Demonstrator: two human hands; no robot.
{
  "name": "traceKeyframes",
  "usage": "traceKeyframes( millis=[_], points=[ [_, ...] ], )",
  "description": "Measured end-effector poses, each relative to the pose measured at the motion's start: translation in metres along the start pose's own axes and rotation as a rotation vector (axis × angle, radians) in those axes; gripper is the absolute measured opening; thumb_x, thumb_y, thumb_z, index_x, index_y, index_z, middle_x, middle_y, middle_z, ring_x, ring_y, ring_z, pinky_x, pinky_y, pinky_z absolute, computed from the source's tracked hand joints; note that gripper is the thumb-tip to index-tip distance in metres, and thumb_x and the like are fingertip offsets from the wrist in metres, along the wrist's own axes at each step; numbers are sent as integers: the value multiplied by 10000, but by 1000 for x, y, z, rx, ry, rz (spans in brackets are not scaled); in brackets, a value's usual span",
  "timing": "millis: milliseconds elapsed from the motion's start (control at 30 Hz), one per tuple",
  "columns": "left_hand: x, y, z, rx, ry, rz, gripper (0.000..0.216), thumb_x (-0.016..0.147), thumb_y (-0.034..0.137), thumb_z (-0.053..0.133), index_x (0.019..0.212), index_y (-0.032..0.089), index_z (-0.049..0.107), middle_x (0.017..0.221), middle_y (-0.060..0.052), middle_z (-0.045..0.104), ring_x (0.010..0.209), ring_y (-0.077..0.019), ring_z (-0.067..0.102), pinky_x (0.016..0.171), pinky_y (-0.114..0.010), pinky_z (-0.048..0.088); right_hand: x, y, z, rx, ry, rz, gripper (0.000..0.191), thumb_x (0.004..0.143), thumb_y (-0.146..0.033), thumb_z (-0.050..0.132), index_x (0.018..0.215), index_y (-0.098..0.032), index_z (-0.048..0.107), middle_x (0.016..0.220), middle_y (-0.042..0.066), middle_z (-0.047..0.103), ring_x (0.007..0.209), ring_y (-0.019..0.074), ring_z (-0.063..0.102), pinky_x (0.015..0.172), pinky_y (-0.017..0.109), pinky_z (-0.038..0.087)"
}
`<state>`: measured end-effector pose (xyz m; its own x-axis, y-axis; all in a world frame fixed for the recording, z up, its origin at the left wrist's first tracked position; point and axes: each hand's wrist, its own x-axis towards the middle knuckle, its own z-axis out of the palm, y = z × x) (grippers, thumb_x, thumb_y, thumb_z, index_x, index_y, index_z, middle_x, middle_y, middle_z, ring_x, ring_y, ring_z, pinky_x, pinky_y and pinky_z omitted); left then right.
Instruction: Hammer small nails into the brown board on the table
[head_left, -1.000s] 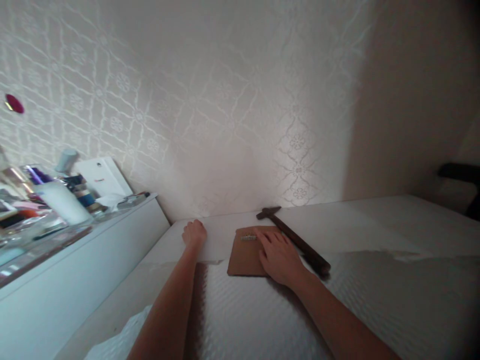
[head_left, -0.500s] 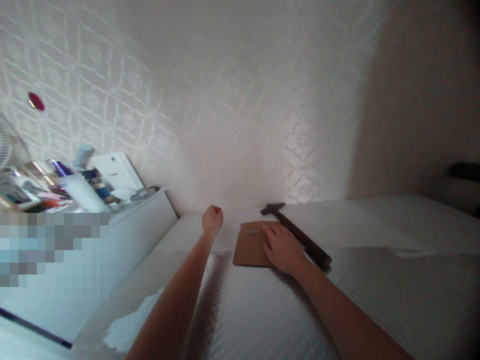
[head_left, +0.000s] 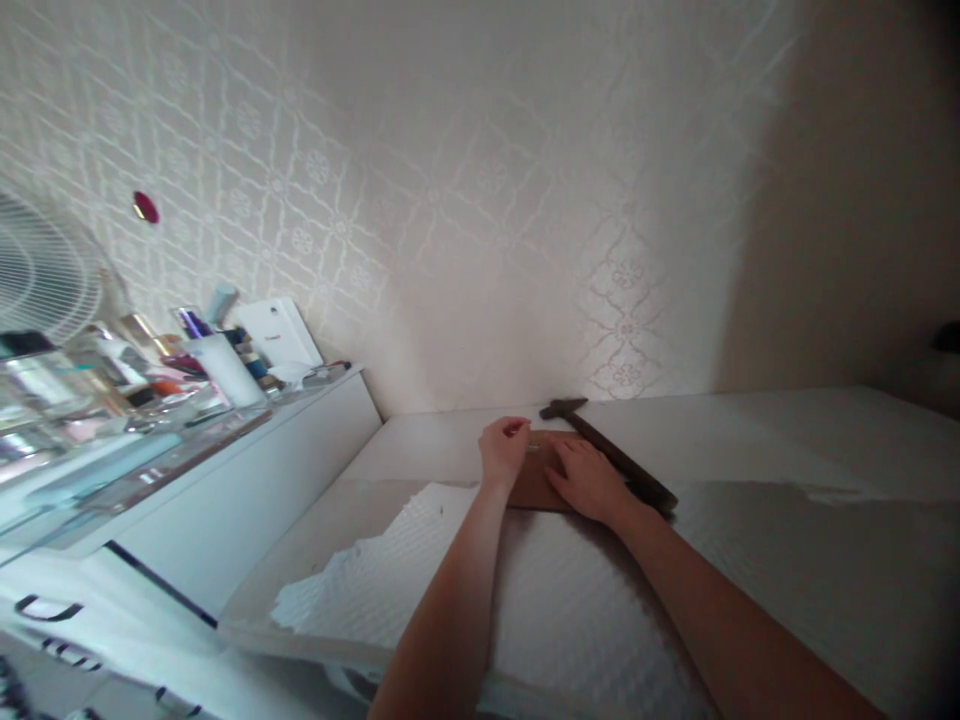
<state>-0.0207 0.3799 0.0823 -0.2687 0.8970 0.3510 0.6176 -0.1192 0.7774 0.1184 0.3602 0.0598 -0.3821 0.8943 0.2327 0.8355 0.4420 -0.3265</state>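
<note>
A flat brown board, perhaps cardboard, lies on the white surface near the wall. My right hand rests flat on its right part, fingers spread. Over the board's left edge is my left hand, its fingertips pinched together; anything between them is too small to make out. A small pale row of shiny bits shows on the board just beside those fingertips, partly hidden. Just right of the board, a hammer lies slantwise, its dark head toward the wall and its handle behind my right hand.
White bubbly sheeting covers part of the surface. To the left stands a white dresser crowded with bottles, tubes and a white box. A fan is at the far left. Patterned wallpaper rises behind.
My left hand has moved right, from beside the board to over its left edge. My right hand stays flat on the board. The view has shifted, bringing more of the dresser and fan in.
</note>
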Motion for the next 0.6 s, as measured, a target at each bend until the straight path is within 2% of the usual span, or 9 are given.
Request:
traceKeyframes(
  millis=[167,367,600],
  points=[
    [7,-5,-6,85,-116,29,175,829,185,607,921,211,753,918,-14,752,874,-138,678,830,-239,507,0,1,2,8,28,-16,527,897,-295,427,1376,-78,457,1369,169,523,1265,282,449,1047,413,340],
    [2,-3,-1,123,-254,106,178,825,165,623,933,193,761,953,-36,751,892,-151,690,863,-233,506,0,3,3,25,34,-20,537,878,-273,456,1382,-90,449,1347,164,544,1270,259,445,1043,402,343],
    [2,-8,0,235,-290,159,199,839,159,605,961,208,755,981,-31,747,951,-151,683,910,-229,481,1,4,3,48,27,-29,502,873,-257,455,1348,-99,488,1348,146,545,1272,247,441,1054,386,334]
  ],
)
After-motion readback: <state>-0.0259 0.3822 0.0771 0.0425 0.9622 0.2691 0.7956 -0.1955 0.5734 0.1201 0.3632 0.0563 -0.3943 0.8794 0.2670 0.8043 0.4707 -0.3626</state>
